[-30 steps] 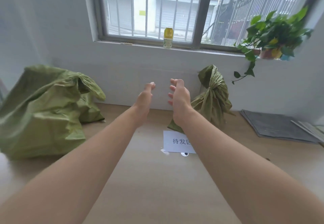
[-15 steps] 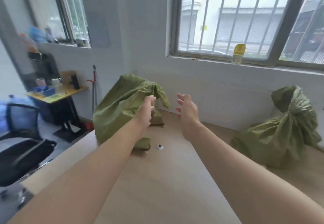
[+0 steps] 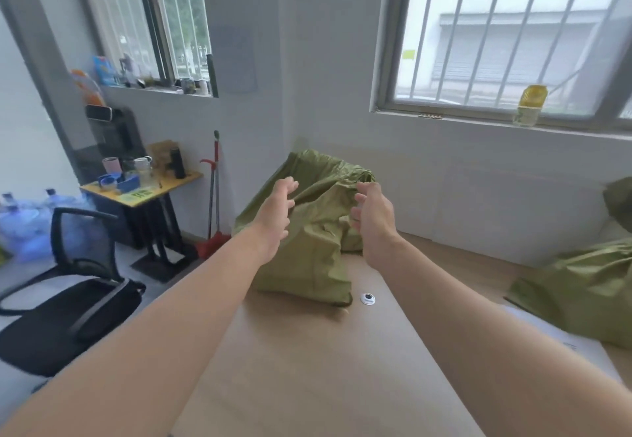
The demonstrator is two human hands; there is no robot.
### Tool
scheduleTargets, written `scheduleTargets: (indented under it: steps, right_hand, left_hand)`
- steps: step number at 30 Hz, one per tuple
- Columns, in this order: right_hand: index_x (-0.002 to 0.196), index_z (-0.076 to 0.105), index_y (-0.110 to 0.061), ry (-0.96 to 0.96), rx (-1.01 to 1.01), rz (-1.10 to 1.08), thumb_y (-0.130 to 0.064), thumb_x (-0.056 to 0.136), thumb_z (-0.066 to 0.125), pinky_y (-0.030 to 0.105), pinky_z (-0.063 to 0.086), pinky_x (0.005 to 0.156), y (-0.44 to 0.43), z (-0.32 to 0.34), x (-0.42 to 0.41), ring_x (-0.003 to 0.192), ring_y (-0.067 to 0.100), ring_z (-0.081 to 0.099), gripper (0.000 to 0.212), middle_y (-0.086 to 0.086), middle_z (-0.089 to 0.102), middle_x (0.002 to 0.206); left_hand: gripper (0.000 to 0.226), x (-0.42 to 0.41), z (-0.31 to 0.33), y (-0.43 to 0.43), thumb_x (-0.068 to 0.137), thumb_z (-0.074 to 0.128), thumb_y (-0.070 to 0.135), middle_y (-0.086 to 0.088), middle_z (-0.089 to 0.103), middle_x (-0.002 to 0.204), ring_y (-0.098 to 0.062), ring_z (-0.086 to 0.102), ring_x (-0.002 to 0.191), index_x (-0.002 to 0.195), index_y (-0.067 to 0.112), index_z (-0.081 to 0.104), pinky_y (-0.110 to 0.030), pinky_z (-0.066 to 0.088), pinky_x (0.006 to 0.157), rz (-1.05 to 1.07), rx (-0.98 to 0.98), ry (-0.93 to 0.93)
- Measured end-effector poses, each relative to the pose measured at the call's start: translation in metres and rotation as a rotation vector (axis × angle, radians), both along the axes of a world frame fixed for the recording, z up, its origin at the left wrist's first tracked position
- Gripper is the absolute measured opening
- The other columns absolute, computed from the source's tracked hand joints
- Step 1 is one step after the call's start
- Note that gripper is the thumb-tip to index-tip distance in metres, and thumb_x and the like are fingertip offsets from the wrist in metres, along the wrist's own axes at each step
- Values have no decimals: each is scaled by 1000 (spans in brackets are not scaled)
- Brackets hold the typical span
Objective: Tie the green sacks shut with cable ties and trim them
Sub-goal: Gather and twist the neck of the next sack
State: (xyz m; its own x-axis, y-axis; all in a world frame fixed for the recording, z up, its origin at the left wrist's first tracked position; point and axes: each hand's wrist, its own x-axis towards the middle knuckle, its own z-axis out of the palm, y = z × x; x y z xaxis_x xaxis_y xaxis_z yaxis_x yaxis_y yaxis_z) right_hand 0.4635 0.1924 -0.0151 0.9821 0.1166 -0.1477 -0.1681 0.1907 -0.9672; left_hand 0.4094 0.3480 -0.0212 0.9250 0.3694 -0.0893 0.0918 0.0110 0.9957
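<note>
Both hands reach out over the table (image 3: pixel 307 368) toward a green sack (image 3: pixel 314 252) that sits at the table's far left corner, close to the wall under the window. The left hand (image 3: pixel 276 212) is half open, with its fingers spread and loosely bent and the palm turned inward; it holds nothing. The right hand (image 3: pixel 373 219) faces it in the same way, fingers (image 3: pixel 363 194) loosely curled and apart, with nothing in its grasp. The two hands are level with the crumpled top of the sack, one on each side of its gathered mouth. Whether the fingertips touch the cloth cannot be told from this angle. The sack's mouth looks loose and rumpled.

A second green sack (image 3: pixel 581 296) lies at the right edge of the table, well apart from the first. A small round white piece with a dark centre (image 3: pixel 368 298) lies on the table just beside the near corner of the first sack. A yellow bottle (image 3: pixel 528 105) stands on the window sill. On the floor to the left are a black chair (image 3: pixel 68 300) and a broom (image 3: pixel 213 197) leaning against the wall.
</note>
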Motion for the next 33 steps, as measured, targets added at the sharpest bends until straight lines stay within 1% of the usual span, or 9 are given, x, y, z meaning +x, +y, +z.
scheduleTargets:
  steps: [3,6,8,10,13,19,23,27,33]
  right_hand:
    - [134,60,-19,20,12,-40,-41,98,49,38,39,87,36,-8,8,94,21,48,44,0,59,123]
    - [142,58,-21,30,5,-68,-41,99,49,34,42,82,64,-16,19,100,20,45,48,1,57,138]
    - [142,58,-23,44,-17,-97,-41,100,48,41,45,100,78,-17,31,108,20,49,47,1,56,146]
    - [142,57,-23,68,-37,-123,-40,102,47,45,41,111,90,-19,48,119,20,53,45,-1,56,145]
    - [131,59,-25,70,-66,-158,-38,105,43,44,42,111,107,-28,77,128,22,54,33,-6,58,131]
    - [140,51,-26,131,-96,-232,-40,104,39,41,47,99,131,-69,152,106,18,54,41,-9,55,113]
    - [143,48,-28,167,-132,-295,-46,99,42,44,47,98,138,-83,193,119,25,53,48,-3,52,137]
    - [147,44,-27,188,-168,-348,-56,94,46,47,42,99,141,-86,223,127,29,50,60,2,47,147]
    - [144,48,-20,237,-192,-404,-59,86,58,44,40,93,154,-89,266,122,29,52,70,4,53,140]
  left_hand:
    - [57,10,2,38,105,27,57,-9,31,167,-41,25,154,156,36,40,-55,20,125,-34,-8,2]
    - [56,26,-2,72,105,29,56,-9,33,166,-41,26,153,156,36,41,-55,20,125,-48,-21,18]
    - [55,41,-6,92,105,30,56,-9,34,165,-41,28,152,155,36,43,-55,21,125,-55,-35,35]
    - [55,61,-13,109,105,30,56,-9,36,164,-41,29,152,154,37,44,-55,22,125,-58,-45,48]
    - [55,95,-25,129,105,30,57,-8,37,164,-41,28,152,154,37,45,-55,23,125,-65,-48,65]
    - [56,164,-54,161,103,31,59,-7,36,165,-42,26,153,154,38,44,-57,22,125,-65,-24,112]
    - [57,210,-61,179,104,30,59,-7,36,165,-42,27,153,154,38,43,-55,23,124,-69,-11,135]
    - [57,254,-63,192,105,29,58,-7,36,165,-42,27,153,155,36,43,-55,23,124,-88,-8,139]
    - [56,315,-62,212,104,33,57,-7,34,165,-40,29,152,154,35,45,-54,26,123,-135,-6,147]
